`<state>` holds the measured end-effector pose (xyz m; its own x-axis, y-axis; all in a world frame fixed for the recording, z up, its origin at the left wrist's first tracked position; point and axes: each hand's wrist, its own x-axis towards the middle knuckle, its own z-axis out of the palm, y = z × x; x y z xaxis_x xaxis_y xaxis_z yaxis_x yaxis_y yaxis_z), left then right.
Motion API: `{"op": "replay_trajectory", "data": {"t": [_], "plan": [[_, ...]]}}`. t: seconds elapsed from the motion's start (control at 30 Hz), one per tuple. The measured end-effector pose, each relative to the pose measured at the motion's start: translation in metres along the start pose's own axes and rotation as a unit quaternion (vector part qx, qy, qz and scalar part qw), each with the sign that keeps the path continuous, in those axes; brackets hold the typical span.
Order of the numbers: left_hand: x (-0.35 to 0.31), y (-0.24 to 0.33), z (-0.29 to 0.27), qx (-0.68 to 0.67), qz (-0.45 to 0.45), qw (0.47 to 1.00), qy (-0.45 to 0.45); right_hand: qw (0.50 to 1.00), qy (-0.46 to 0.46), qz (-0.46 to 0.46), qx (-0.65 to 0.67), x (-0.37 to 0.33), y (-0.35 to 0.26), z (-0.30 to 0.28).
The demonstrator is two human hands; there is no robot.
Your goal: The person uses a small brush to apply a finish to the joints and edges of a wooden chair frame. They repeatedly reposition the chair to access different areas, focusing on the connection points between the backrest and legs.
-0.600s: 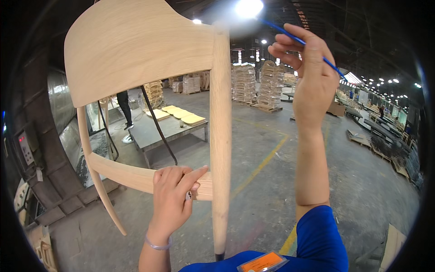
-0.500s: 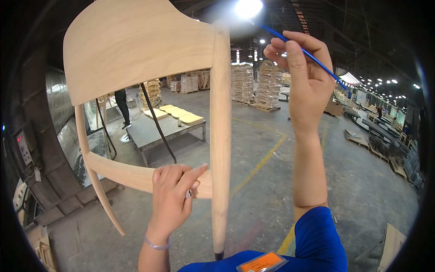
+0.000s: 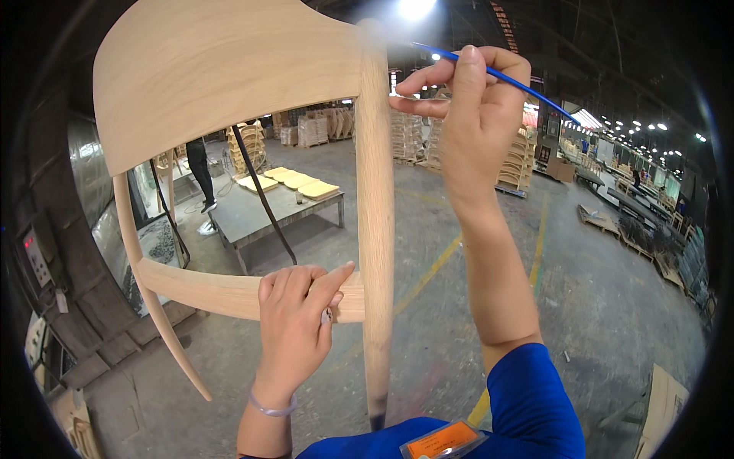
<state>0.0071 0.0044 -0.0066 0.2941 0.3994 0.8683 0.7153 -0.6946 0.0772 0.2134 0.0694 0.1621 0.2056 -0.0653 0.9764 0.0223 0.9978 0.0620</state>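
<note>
A pale, unfinished wooden chair frame [image 3: 375,176] takes up the left and middle, with a broad curved back panel [image 3: 229,65] at its top. My left hand [image 3: 298,314] is wrapped over the chair's wooden rail [image 3: 202,289], close to the post on the right. In my right hand [image 3: 482,115], raised beside the post's upper end, a slim blue stick [image 3: 527,88] like a brush handle is pinched between thumb and fingers. Its far end points toward the top of the post, where glare hides the tip. Two other fingers reach out near the post.
Behind the chair stands a low grey table [image 3: 267,222] bearing yellow pads [image 3: 306,183], with a person's dark-trousered leg [image 3: 200,172] beyond it. A control box [image 3: 38,256] is at far left. Wrapped stacks [image 3: 405,134] stand at the back, and pallets [image 3: 634,241] lie along the right.
My right hand has moved left with the blue stick, closer to the top of the post. My left hand keeps its hold on the rail, and the chair frame sits slightly differently in view.
</note>
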Motion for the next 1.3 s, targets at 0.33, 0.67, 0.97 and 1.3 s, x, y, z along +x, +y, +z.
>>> {"op": "replay_trajectory", "data": {"t": [0.33,0.67,0.97,1.3], "plan": [[-0.005,0.008,0.004,0.002,0.0,1.0,0.001,0.998,0.005,-0.015,-0.057,0.006,-0.005,-0.003],[0.0,0.007,0.005,0.001,0.0,1.0,0.0,0.998,0.008,-0.002,-0.061,0.01,-0.002,-0.002],[0.003,0.002,0.005,0.002,0.004,1.0,0.004,0.997,0.001,-0.009,-0.073,0.013,0.005,-0.001],[0.004,-0.004,0.006,0.002,0.001,1.0,0.002,0.997,0.009,-0.011,-0.078,0.012,0.012,0.005]]}}
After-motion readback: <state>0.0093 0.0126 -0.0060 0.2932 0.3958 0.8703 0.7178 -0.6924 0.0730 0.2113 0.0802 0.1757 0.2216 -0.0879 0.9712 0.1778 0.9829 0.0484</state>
